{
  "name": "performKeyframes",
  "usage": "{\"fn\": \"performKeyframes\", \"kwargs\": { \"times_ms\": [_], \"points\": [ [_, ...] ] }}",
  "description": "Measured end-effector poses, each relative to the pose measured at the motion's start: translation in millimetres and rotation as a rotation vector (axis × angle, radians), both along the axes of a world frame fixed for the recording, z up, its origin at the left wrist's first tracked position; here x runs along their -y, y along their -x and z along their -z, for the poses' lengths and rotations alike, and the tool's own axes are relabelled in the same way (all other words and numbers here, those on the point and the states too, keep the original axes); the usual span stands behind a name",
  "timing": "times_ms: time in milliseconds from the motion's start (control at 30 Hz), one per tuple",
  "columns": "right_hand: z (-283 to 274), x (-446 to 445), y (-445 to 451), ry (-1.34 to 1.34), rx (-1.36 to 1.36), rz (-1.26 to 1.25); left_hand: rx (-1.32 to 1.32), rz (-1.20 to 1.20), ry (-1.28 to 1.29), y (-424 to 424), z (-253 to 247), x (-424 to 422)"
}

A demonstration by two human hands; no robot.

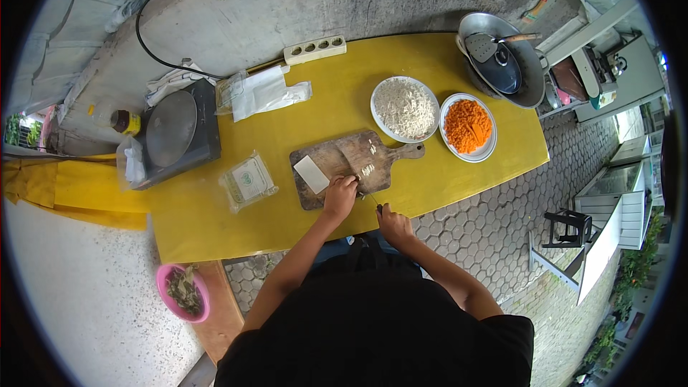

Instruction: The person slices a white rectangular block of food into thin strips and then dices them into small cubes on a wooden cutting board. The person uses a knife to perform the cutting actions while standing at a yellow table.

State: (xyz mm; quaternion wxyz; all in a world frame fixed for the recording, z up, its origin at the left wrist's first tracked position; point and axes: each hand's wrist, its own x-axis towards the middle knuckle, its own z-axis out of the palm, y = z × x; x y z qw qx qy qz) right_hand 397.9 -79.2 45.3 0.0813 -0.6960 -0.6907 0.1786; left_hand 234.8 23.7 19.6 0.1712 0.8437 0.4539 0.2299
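Note:
My left hand (340, 197) rests on a worn wooden cutting board (382, 169), its fingers bent down. What lies under its fingertips is hidden. Beside it is a pale rectangular slab of food (312, 174). Small pale cut strips (367, 170) lie in two groups towards the board's handle. My right hand (396, 226) grips the dark handle of a knife (380, 208) at the board's near edge. The thin blade points towards my left fingertips. To the left of the board lies a clear plastic pack (248, 181) with a printed front, holding a pale block.
Behind the board stand a plate of white shreds (406, 107) and a plate of chopped orange food (467, 126). A large wok (529, 64) holds a lid and spatula at the right. A stove (207, 118), plastic bags (271, 94) and a power strip (315, 50) occupy the left and back.

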Motion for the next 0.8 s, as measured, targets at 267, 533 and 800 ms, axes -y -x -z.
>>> {"fn": "performKeyframes", "kwargs": {
  "times_ms": [267,533,800],
  "points": [
    [21,5,-1,0.059,0.017,0.002,0.005,-0.013,-0.002,-1,0,2],
    [19,2,-9,-0.045,0.019,0.032,-0.004,-0.011,-0.037,0,-5,4],
    [16,1,-7,-0.076,0.003,0.055,0.037,-0.019,0.02,-1,-8,6]
  ]
}}
